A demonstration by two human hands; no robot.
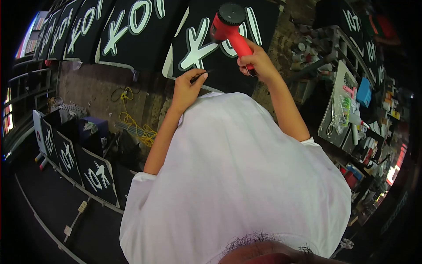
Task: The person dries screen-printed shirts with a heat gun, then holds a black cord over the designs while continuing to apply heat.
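Note:
My right hand (259,61) is wrapped round the handle of a red heat gun or dryer (235,37) with a black round back. The tool is over a black panel (224,75) that bears white outlined letters (195,46), and it covers part of them. Near the panel's lower edge, left of the tool, my left hand (190,86) has its thumb and fingers pinched together on a thin dark item (203,75), too small to name.
More black lettered panels (118,35) stand in a row at the upper left, others (94,176) at the lower left. A yellow cable (132,121) lies on the floor. At right are a cluttered board (334,105), a blue box (364,92) and cans (303,50).

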